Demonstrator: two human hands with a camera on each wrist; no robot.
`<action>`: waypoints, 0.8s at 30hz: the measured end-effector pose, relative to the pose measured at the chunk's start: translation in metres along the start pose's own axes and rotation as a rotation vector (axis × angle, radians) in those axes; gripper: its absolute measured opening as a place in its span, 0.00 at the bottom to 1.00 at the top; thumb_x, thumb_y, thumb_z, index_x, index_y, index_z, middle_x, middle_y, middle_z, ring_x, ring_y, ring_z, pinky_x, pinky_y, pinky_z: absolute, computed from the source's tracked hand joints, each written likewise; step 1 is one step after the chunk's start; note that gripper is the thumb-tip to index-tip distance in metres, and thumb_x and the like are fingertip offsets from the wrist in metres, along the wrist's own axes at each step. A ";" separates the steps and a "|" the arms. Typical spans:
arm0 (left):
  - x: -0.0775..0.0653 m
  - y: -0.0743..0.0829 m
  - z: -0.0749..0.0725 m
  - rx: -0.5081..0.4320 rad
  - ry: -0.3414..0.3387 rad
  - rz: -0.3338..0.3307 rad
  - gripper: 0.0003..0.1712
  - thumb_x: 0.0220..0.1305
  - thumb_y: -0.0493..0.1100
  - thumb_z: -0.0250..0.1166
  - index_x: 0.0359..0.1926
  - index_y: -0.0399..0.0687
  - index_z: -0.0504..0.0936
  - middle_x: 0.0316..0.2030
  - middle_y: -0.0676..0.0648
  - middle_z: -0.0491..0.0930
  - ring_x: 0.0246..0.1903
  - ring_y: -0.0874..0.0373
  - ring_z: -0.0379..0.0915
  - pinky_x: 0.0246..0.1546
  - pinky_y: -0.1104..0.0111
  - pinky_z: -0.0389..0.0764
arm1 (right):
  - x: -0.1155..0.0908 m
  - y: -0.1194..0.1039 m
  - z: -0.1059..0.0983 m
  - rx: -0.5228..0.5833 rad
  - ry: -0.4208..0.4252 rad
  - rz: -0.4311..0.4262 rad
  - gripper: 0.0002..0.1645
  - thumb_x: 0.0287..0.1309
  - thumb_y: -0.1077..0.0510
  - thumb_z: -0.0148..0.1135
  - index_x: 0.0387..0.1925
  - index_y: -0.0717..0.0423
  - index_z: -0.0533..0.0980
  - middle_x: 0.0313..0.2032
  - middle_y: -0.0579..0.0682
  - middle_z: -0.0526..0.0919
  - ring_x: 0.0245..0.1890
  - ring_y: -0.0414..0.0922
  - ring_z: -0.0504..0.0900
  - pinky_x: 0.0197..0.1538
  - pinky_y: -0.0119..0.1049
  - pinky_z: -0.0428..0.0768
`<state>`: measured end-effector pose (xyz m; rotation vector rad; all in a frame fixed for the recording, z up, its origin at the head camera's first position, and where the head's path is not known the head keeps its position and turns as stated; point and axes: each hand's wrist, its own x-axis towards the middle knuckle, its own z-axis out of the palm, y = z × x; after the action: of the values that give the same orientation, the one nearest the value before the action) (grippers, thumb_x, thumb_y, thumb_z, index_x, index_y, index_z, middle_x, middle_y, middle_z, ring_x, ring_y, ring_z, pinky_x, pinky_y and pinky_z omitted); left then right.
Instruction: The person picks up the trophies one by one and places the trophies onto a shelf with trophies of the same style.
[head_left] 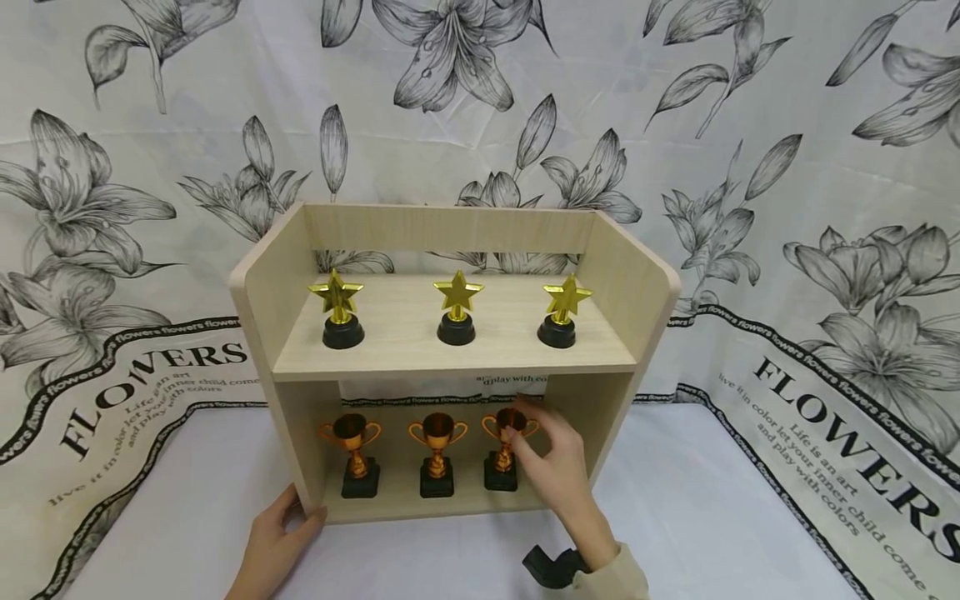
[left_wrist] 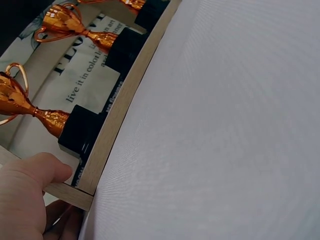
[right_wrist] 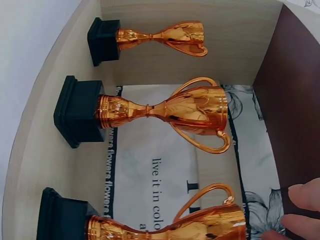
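Three orange-gold cup trophies stand upright on black bases on the shelf's lower level: the left trophy (head_left: pixel 358 467), the middle trophy (head_left: pixel 437 458) and the right trophy (head_left: pixel 501 458). My right hand (head_left: pixel 557 458) is at the right trophy's cup, thumb before it and fingers behind and above. In the right wrist view a gap shows between the fingertips (right_wrist: pixel 302 197) and the cup's rim. My left hand (head_left: pixel 276 537) grips the lower front corner of the wooden shelf (head_left: pixel 450 372), thumb (left_wrist: pixel 55 167) inside the side panel, other fingers outside.
On the upper level stand three gold star trophies on black bases: a left star (head_left: pixel 337 298), a middle star (head_left: pixel 457 296) and a right star (head_left: pixel 566 300). A white cloth (head_left: pixel 420 562) covers the table. Flower-printed fabric (head_left: pixel 150 208) hangs behind.
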<state>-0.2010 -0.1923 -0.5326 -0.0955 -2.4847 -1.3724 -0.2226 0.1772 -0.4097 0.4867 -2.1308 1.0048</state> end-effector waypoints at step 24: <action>-0.001 0.006 -0.020 -0.037 -0.118 -0.012 0.30 0.62 0.48 0.63 0.62 0.38 0.70 0.49 0.44 0.80 0.43 0.66 0.76 0.46 0.71 0.77 | -0.005 -0.028 -0.045 0.009 -0.046 -0.045 0.27 0.49 0.64 0.68 0.54 0.51 0.76 0.55 0.47 0.77 0.54 0.45 0.73 0.58 0.28 0.65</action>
<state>-0.1946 -0.2057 -0.5179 -0.1743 -2.5590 -1.4580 -0.1820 0.1949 -0.3793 0.5651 -2.1471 0.9874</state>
